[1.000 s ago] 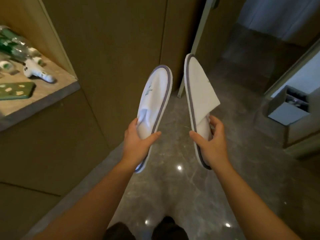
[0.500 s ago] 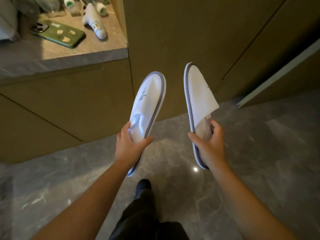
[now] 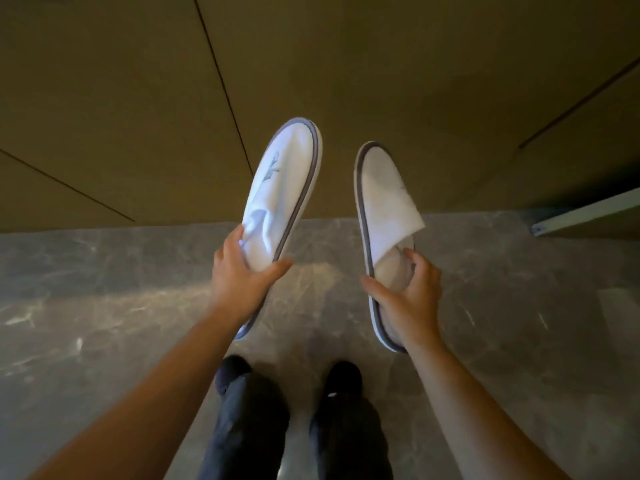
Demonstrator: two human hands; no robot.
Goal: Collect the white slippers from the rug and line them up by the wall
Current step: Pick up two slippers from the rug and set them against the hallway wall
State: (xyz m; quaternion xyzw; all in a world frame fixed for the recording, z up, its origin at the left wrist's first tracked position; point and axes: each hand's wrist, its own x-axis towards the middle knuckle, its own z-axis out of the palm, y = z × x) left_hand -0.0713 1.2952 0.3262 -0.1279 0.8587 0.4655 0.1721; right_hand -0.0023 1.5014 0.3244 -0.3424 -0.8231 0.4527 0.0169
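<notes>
Having turned from the shelf to face the panelled wall squarely, the left hand and right hand each pinch a white slipper by its heel, held aloft, ready to lower onto the marble floor.

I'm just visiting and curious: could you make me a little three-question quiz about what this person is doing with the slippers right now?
1. True or false: both slippers already lie on the floor.
2. Which slipper shows a small printed emblem on its upper: A) the one in the left hand, B) the one in the right hand?
3. What surface rises directly ahead of the feet?

Key
1. False: the left slipper and right slipper are held up in the air.
2. A.
3. A brown panelled wall, meeting the marble floor.
</notes>
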